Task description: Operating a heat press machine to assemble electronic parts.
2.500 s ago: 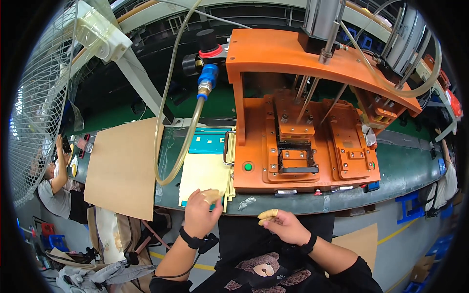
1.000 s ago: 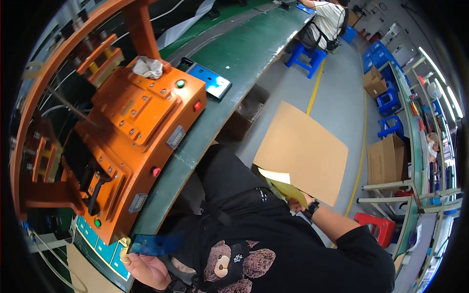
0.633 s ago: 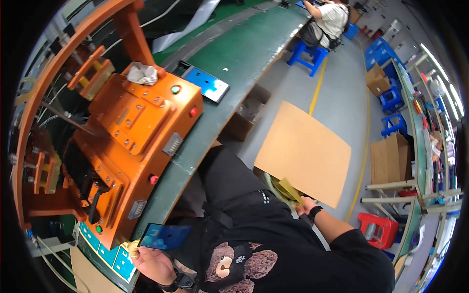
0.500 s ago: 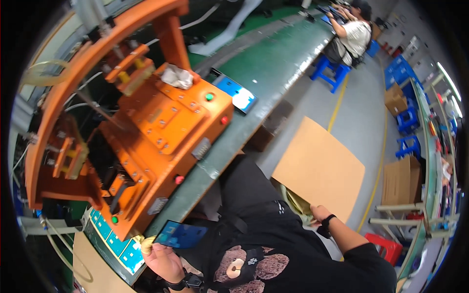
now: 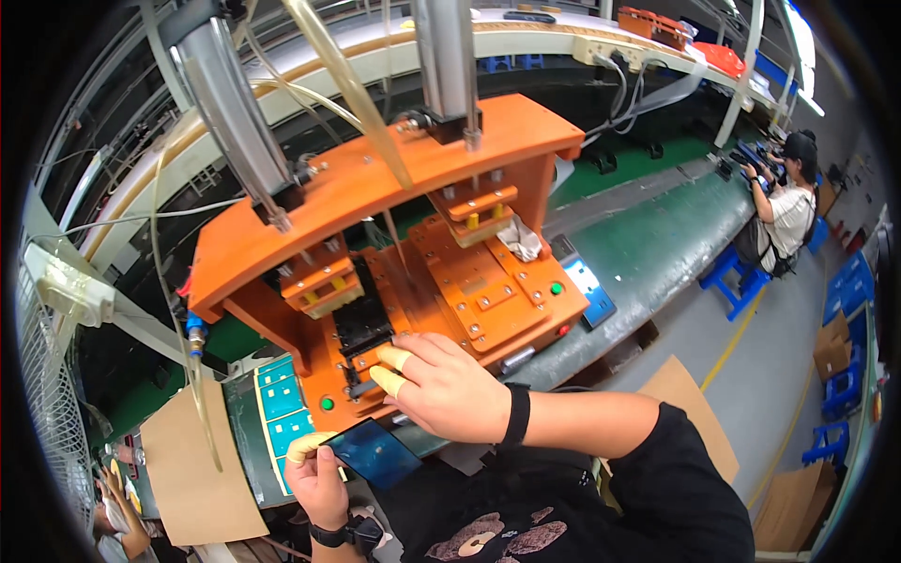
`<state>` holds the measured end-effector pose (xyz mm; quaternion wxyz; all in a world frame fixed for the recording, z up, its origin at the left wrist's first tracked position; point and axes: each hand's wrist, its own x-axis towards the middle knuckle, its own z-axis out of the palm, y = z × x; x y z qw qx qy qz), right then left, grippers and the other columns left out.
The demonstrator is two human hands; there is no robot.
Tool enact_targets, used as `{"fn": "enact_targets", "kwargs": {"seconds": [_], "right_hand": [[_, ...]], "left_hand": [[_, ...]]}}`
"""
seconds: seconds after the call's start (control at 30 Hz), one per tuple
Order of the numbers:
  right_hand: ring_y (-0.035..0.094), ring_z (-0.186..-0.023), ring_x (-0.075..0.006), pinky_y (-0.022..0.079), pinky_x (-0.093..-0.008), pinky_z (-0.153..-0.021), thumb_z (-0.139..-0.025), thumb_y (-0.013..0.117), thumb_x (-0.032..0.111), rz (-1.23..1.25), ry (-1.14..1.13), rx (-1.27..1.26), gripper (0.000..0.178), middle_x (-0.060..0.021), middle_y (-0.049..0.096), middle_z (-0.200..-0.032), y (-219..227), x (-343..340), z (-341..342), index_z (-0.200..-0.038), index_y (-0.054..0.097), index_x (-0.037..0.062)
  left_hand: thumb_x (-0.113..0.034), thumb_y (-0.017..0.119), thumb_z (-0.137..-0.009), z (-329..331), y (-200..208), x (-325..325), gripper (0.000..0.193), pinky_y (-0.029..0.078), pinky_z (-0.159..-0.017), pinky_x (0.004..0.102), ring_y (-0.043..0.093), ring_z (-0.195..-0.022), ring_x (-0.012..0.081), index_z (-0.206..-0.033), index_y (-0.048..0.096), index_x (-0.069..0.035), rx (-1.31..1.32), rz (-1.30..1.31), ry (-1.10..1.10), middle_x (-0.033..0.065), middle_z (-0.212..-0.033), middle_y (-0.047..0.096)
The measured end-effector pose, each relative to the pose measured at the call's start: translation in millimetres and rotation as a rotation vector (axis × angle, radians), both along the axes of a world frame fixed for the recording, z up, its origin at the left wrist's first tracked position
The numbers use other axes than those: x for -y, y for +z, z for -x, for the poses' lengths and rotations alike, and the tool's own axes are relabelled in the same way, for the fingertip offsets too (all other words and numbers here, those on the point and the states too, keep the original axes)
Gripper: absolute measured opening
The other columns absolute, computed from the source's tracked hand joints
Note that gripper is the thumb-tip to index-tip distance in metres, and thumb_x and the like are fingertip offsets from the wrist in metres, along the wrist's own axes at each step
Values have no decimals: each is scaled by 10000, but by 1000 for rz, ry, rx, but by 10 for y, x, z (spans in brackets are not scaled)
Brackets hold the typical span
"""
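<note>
Left hand (image 5: 317, 488) has thumb and finger pinched tight on the left edge of a glossy dark blue panel (image 5: 378, 455); panel sits tilted right of that pinch, in front of the orange press (image 5: 422, 159). Right hand (image 5: 450, 385) is beyond and right of it, yellow-covered fingertips at the front of the black nest (image 5: 361, 324); can't tell contact or finger gap, no part visible in it. My read: nest being readied for the panel. Keep the pinch on the edge, off the glossy face; don't clip the press front; have both hands out from under the press head (image 5: 324, 286) before touching the green button (image 5: 327, 404), just beyond the pinch. Surface: green bench (image 5: 657, 225); teal cards (image 5: 282, 394) beyond-left of the pinch, cardboard sheet (image 5: 202, 469) farther left. Beyond-right of the right hand: white crumpled cloth (image 5: 519, 239), blue-faced device (image 5: 591, 286). Room: co-worker (image 5: 788, 216) far right on a blue stool (image 5: 735, 279), yellow floor line (image 5: 727, 352) nearer.
</note>
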<state>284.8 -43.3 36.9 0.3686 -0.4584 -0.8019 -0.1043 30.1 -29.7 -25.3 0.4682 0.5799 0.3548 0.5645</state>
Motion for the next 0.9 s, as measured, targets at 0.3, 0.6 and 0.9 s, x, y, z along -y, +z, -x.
{"fn": "enact_targets", "kwargs": {"seconds": [0.3, 0.6, 0.9], "right_hand": [[657, -862, -273, 541, -373, -733, -674, 637, -17, -218, 162, -76, 430, -115, 663, -1082, 513, -10, -619, -1103, 657, 12], [672, -857, -162, 549, -291, -719, -980, 546, 169, -165, -253, -1516, 256, -98, 681, -1060, -62, 1416, -2627, -1167, 590, 1], [609, -900, -225, 530, -295, -759, -967, 558, 126, 320, -163, -1953, 177, -114, 632, -1041, -1468, 295, -4214, -1101, 586, 15]], "left_hand": [[-118, 563, -971, -193, 398, -624, 90, 475, -521, 224, 547, -637, 68, -1027, 579, -50, 91, 420, -109, 0, -807, 591], [-98, 588, -936, -700, 610, -1375, 203, 495, -698, 259, 600, -776, 133, -1112, 574, 2, -379, 101, -157, 49, -908, 641], [-196, 736, -830, -637, 276, -2063, 575, 404, -1051, 401, 490, -1259, 316, -1323, 473, -61, -456, 146, -295, 161, -1333, 526]]}}
